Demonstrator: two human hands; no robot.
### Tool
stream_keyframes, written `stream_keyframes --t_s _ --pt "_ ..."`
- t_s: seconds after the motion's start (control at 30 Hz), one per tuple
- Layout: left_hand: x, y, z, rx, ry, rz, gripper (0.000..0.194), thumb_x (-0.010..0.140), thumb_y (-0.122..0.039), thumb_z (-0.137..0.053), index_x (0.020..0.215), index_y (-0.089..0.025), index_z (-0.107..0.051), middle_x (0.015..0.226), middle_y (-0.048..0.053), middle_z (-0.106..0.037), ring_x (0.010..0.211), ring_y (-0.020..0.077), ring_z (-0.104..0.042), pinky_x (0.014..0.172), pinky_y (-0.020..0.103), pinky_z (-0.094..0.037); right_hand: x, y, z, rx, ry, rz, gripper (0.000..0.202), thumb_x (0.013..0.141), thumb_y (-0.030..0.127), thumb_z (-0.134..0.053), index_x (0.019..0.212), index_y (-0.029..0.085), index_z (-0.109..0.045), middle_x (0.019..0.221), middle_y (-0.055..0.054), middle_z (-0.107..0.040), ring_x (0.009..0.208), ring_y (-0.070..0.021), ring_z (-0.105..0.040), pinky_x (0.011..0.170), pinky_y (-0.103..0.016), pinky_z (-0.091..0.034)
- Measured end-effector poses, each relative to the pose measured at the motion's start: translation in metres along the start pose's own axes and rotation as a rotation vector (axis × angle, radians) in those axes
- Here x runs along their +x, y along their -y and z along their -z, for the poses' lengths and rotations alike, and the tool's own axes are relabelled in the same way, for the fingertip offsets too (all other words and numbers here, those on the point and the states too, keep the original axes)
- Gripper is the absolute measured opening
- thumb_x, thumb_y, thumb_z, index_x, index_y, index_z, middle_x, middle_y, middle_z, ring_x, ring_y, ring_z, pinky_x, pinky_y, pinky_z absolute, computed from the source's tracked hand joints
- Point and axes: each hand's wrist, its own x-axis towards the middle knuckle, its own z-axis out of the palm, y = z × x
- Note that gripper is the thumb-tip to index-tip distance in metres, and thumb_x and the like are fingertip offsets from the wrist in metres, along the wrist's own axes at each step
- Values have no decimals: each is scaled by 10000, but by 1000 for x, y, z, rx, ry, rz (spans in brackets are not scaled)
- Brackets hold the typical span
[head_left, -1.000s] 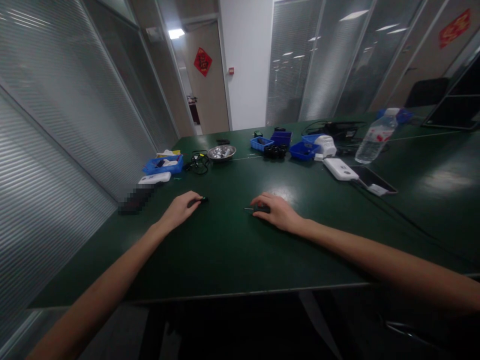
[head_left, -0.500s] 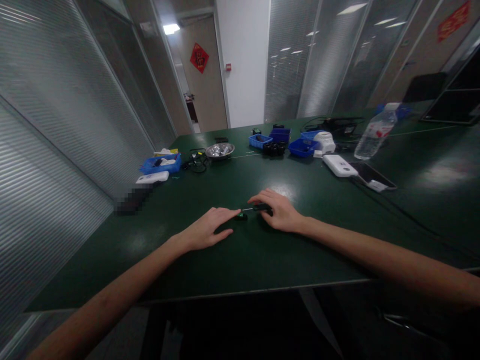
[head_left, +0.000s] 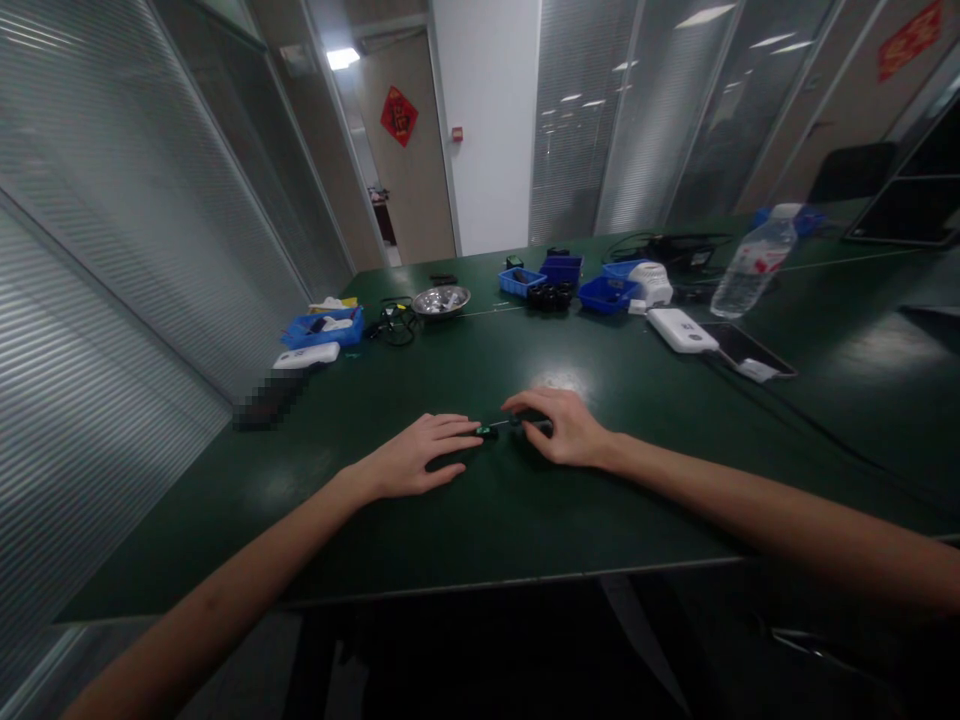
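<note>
My left hand (head_left: 421, 455) lies low over the green table, fingers stretched out and slightly apart. Its fingertips touch a small black part with a green face (head_left: 487, 432), too small to name. Just right of this part, my right hand (head_left: 566, 425) is closed around the dark handle of a screwdriver (head_left: 516, 421), thumb below and fingers above. The thin metal shaft points left toward the small part. Whether its tip touches the part I cannot tell.
Across the green table (head_left: 420, 545) stand a metal bowl (head_left: 441, 302), a blue tray (head_left: 324, 328), small blue bins (head_left: 606, 296), a black cable (head_left: 394, 325), a white power bank (head_left: 681, 330), a phone (head_left: 750, 352) and a water bottle (head_left: 754, 265).
My left fingers have spread apart and the index finger no longer covers the shaft's tip. My right hand has shifted slightly right with the screwdriver, its fingers curled differently on the handle.
</note>
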Motion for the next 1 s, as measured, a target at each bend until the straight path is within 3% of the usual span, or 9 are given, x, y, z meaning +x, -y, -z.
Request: stream_keyframes --t_s 0.43,1.0 --pt "-3 5 3 -20 -16 -12 495 1026 -353 -624 1518 -336 -574 1583 72 -559 1485 294 -469 1200 554 -408 0 2 1 -33 10 -55 443 812 126 -601 1236 222 -686 1057 -58 -776 918 -228 -721 815 -362 -545" --pt "-3 4 6 -28 -7 -12 509 1026 -348 -625 1530 -332 -559 1587 71 -554 1468 290 -481 1189 558 -418 0 2 0 -52 41 -13 419 852 133 -593 1259 211 -658 1071 -69 -757 927 -225 -707 821 -366 -542"
